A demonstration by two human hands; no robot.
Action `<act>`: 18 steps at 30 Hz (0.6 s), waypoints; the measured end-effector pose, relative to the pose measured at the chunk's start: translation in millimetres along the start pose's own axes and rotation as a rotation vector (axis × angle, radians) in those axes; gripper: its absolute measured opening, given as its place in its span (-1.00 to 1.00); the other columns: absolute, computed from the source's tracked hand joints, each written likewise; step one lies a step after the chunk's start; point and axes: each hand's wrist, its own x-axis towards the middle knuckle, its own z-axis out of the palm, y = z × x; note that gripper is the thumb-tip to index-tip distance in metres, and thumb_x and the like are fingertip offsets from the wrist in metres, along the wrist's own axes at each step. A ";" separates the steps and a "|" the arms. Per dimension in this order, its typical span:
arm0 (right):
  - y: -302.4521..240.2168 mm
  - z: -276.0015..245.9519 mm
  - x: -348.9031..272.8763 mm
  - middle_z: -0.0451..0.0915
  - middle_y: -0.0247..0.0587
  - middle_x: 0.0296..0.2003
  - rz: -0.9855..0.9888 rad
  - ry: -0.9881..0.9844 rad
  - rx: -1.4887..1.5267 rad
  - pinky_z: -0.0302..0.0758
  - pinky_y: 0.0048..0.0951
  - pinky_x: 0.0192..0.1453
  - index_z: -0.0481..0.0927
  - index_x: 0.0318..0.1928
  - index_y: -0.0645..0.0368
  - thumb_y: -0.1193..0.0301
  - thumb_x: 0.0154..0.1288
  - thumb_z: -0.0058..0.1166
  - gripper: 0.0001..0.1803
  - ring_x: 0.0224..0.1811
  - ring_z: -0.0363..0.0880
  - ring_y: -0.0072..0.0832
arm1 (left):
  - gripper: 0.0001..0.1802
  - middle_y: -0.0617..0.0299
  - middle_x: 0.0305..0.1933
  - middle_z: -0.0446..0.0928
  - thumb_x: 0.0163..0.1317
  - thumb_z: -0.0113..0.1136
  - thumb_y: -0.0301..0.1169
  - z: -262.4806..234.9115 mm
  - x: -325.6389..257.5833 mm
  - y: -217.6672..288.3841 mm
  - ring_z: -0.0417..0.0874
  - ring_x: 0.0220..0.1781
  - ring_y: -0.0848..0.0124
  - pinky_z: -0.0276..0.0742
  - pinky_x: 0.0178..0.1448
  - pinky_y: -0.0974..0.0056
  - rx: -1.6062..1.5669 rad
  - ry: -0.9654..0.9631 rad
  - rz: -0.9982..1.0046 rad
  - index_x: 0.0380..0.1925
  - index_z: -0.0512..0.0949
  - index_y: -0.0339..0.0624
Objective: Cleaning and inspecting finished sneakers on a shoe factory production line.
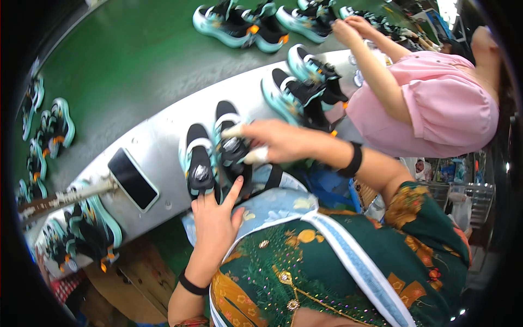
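Two black sneakers with mint soles stand side by side before me, toes pointing away: a left sneaker (198, 155) and a right sneaker (227, 115). A shiny silvery patch shows on each upper. My right hand (275, 143) reaches in from the right and grips the right sneaker's upper; pale covers sit on its thumb and index finger. My left hand (213, 220) lies at the heels with fingers stretched out. Its index finger touches the back of the right sneaker, and the other fingertips meet the left sneaker's heel.
A dark-screened phone (133, 179) lies on the metal ledge (163, 128) beside a worn bar (71, 199). More sneakers (297, 95) stand to the right, with others on the green surface (131, 60). A co-worker in pink (430, 103) works at the right.
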 end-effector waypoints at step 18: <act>145.7 -190.1 170.3 0.62 0.01 -0.11 0.372 0.103 -0.779 0.46 -0.25 0.11 0.59 0.03 0.05 0.12 0.01 0.30 -0.45 -0.01 0.59 -0.16 | -0.58 -0.02 0.12 0.46 0.08 0.19 -0.36 -122.5 175.6 -225.7 0.40 0.19 -0.01 0.33 0.14 -0.08 0.707 0.798 -0.291 0.01 0.54 0.00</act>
